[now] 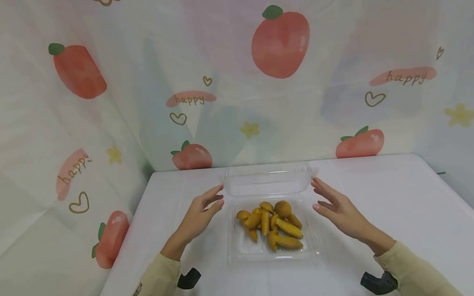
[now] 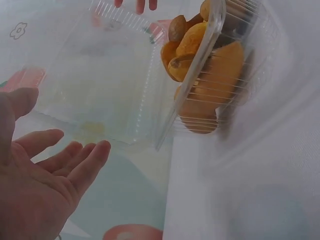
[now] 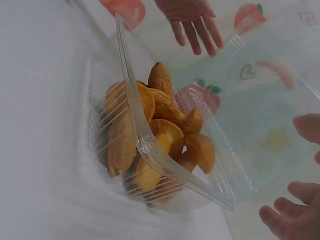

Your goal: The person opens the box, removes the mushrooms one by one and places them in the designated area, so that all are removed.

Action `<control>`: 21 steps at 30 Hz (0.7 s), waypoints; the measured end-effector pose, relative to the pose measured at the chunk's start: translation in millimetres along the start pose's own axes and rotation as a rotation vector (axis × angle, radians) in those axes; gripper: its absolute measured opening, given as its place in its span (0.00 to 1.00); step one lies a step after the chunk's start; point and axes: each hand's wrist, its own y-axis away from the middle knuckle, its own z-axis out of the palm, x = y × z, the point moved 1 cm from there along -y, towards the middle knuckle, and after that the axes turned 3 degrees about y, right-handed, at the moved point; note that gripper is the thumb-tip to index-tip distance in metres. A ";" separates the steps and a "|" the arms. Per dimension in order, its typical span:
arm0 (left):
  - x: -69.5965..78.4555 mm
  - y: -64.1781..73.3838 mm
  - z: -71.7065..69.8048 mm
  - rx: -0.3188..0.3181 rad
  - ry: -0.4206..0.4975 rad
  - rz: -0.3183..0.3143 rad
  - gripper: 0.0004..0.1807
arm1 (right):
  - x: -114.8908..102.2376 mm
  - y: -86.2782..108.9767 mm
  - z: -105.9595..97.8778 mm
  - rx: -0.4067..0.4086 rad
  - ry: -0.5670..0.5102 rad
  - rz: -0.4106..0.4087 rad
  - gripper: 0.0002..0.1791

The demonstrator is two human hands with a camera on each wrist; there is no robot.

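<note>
Yellow-brown mushrooms [image 1: 265,221] lie piled inside clear tray [image 1: 244,249]. Lid [image 1: 268,188] stands open at tray's far side. Left hand [image 1: 197,216] left of tray, right hand [image 1: 343,210] right, both with fingers loosely extended, holding nothing; contact with lid unclear. Step in hand: likely closing lid. Next move seems to call for gripping lid ends evenly, folding lid over tray.

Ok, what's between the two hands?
The open clear container, yellow-brown mushrooms in its base, sits between left hand and right hand; the head view shows it.
</note>
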 end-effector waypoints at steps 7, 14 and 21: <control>-8.7 -12.8 -0.1 0.016 -0.001 0.006 0.33 | 6.4 -14.9 -1.2 -0.041 -0.038 0.037 0.45; -16.6 -28.6 0.7 0.002 0.029 0.004 0.39 | 11.0 -27.3 -2.7 -0.070 -0.087 0.097 0.48; -24.8 -40.6 0.6 -0.023 0.087 -0.043 0.41 | 19.6 -35.7 -3.3 -0.077 -0.100 0.136 0.45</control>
